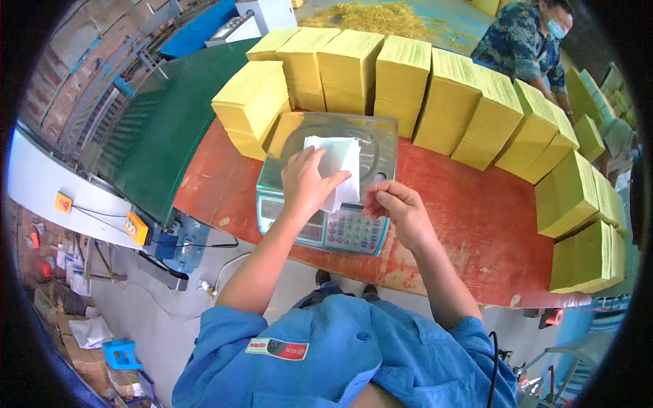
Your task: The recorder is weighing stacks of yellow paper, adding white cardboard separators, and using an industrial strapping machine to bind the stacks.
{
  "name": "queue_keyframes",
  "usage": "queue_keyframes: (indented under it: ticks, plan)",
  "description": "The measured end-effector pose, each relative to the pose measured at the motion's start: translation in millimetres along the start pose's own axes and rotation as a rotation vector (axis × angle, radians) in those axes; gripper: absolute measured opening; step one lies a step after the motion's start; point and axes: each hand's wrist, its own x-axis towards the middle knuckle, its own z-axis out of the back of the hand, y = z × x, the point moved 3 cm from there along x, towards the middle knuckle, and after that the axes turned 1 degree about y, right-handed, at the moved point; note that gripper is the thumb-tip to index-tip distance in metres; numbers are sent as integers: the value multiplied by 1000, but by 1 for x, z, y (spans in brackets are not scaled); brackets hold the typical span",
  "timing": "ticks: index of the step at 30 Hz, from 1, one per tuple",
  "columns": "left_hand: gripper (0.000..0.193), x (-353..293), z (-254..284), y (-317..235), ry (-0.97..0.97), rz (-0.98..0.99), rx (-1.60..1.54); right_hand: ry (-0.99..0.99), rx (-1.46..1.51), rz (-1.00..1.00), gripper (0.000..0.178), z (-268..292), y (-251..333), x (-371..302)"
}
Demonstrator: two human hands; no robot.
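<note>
A thin stack of white paper sheets [348, 160] lies over the platform of a digital weighing scale [382, 132], partly curled. My left hand [305, 182] grips the stack from its left side, with the thumb across the sheets and the fingers toward its far edge. Just right of the paper is my right hand [398, 206], its fingers curled and thumb pressed to them. Its fingertips are slightly blurred, so anything between them cannot be made out. The scale's keypad [354, 230] and display face me, below both hands.
Tall yellow paper stacks [343, 61] curve around the far and right sides of the red tabletop [462, 221]. A green conveyor belt [160, 129] adjoins on the left. At the far right, a masked co-worker [520, 44] leans behind the stacks. A blue stool [122, 355] stands lower left.
</note>
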Motion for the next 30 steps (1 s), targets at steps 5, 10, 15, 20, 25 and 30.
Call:
queue_keyframes:
  ticks: [5, 10, 15, 20, 25, 30]
  plan:
    - [45, -4, 2, 11, -92, -119, -28, -188, -369, 40, 23, 0, 3, 35]
    - [42, -1, 7, 13, -20, 13, -387, -451, -1016, 267, 21, -12, -4, 59]
    - [33, 5, 9, 18, -39, -280, -328, -539, -1053, 385, 21, -31, -3, 61]
    - [25, 12, 11, 11, 72, -226, -262, -514, -1029, 473, 21, -45, -3, 66]
    - [25, 13, 5, 18, 17, -220, -253, -406, -666, 310, 21, -50, -12, 74]
    - [24, 3, 1, 29, -1, -216, -457, -470, -874, 313, 37, -54, -2, 68]
